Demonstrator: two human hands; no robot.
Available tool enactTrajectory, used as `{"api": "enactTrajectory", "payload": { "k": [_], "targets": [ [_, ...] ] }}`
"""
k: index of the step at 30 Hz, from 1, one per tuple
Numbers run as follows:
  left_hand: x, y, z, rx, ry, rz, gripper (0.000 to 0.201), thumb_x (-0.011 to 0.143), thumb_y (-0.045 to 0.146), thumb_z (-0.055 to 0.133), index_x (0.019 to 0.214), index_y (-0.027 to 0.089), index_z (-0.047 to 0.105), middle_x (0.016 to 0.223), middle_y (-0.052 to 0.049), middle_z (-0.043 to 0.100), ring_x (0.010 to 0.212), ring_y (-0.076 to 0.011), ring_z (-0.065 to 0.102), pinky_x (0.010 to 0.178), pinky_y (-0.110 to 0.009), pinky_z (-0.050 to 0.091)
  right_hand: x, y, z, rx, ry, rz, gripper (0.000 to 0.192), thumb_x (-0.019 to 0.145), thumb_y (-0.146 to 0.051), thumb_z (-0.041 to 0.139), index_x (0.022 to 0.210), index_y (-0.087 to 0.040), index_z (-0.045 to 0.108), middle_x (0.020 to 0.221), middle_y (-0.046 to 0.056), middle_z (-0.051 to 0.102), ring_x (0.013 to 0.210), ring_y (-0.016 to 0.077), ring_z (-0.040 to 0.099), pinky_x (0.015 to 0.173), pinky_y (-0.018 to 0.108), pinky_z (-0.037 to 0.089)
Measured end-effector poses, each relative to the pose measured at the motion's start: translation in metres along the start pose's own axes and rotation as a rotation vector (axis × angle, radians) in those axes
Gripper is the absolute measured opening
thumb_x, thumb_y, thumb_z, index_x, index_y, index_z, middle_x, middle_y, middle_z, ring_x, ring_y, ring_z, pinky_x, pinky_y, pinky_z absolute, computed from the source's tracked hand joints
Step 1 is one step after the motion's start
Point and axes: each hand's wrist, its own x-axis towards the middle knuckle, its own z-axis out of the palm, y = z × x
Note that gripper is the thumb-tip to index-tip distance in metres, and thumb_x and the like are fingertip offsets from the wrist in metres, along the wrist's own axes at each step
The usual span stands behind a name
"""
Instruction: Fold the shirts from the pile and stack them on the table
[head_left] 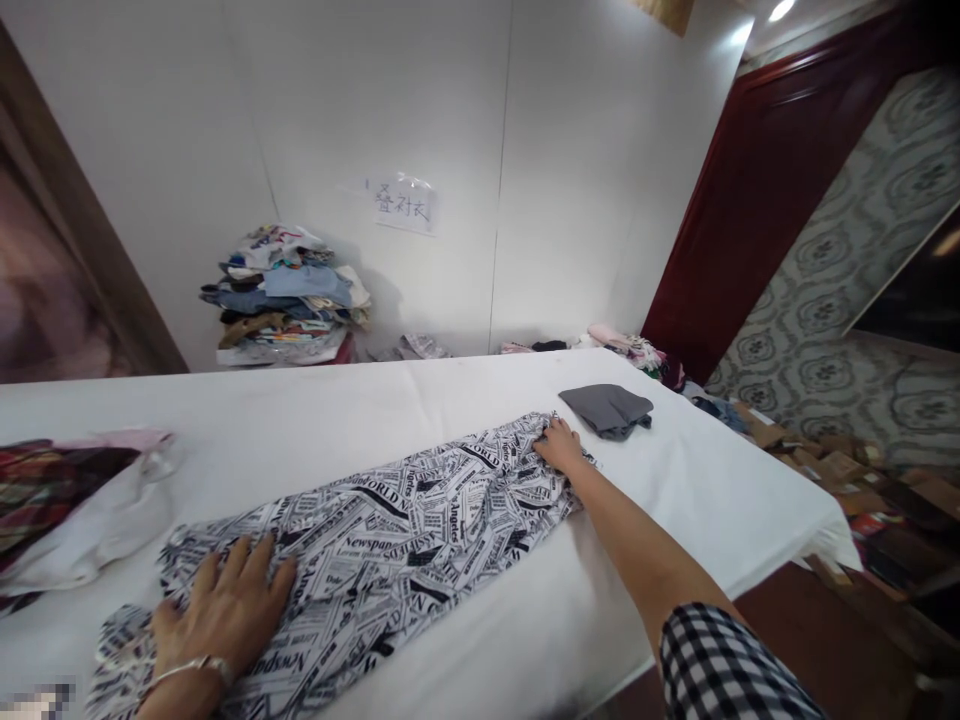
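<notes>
- workpiece: one black-and-white printed garment [420, 540], lying on the white-covered table [712, 490], extended lengthwise from the near left toward the right.
- left hand [225, 610]: palm down on the left part of the printed garment, fingers spread apart, pressing flat; nothing appears clamped.
- right hand [561, 447]: on the far right end of the printed garment, fingers bent over its edge. whether fabric is pinched beneath cannot be determined.
- handling (judged): light, soft and limp; creases easily; low risk of breakage. surface slip cannot be assessed.
- hold points (judged): take the long edge near each end, one hand per end, and keep the span taut. a single mid-length hold would let both ends sag.
- count, printed garment: one.
- count, grey folded cloth [607, 408]: one, just beyond the right hand, apart from the printed garment.
- count, cloths at the left edge: at least two, one plaid cloth [37, 490] and one white cloth [112, 530]; overlap prevents an exact figure.
- count, clothing stack [300, 290]: one, against the wall; individual pieces cannot be counted.
- count, paper sign [405, 204]: one, on the wall above.
- count, bracelet [196, 668]: one, left wrist.
</notes>
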Motion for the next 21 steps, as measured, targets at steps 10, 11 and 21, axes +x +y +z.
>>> {"api": "enactTrajectory", "payload": {
  "k": [10, 11, 21],
  "targets": [
    [0.002, -0.002, 0.0, -0.015, 0.009, 0.013, 0.065, 0.096, 0.045, 0.009, 0.15, 0.022, 0.035, 0.161, -0.005, 0.03, 0.148, -0.0321, 0.021, 0.109, -0.06, 0.027, -0.003, 0.005, 0.001, 0.087, 0.078, -0.002, 0.026, 0.091, -0.022, 0.048, 0.088, -0.02, 0.074, 0.131, 0.011, 0.06, 0.135, 0.0254, 0.037, 0.105, 0.038, 0.033],
    [0.002, -0.002, 0.0, -0.028, 0.007, 0.014, 0.065, 0.096, 0.045, 0.008, 0.15, 0.022, 0.035, 0.16, -0.006, 0.03, 0.148, -0.0325, 0.02, 0.11, -0.061, 0.027, -0.002, 0.005, 0.003, 0.112, 0.108, 0.007, 0.027, 0.09, -0.019, 0.048, 0.084, -0.019, 0.074, 0.128, 0.011, 0.062, 0.134, 0.0247, 0.038, 0.105, 0.037, 0.033],
    [0.0, 0.001, -0.002, -0.141, 0.042, 0.034, 0.066, 0.095, 0.047, 0.013, 0.148, 0.019, 0.04, 0.158, -0.009, 0.034, 0.146, -0.0352, 0.024, 0.109, -0.064, 0.028, 0.008, 0.029, 0.007, 0.54, 0.339, 0.266, 0.034, 0.085, -0.034, 0.048, 0.087, -0.012, 0.074, 0.084, 0.008, 0.075, 0.083, 0.0232, 0.068, 0.07, 0.028, 0.051]
  ]
}}
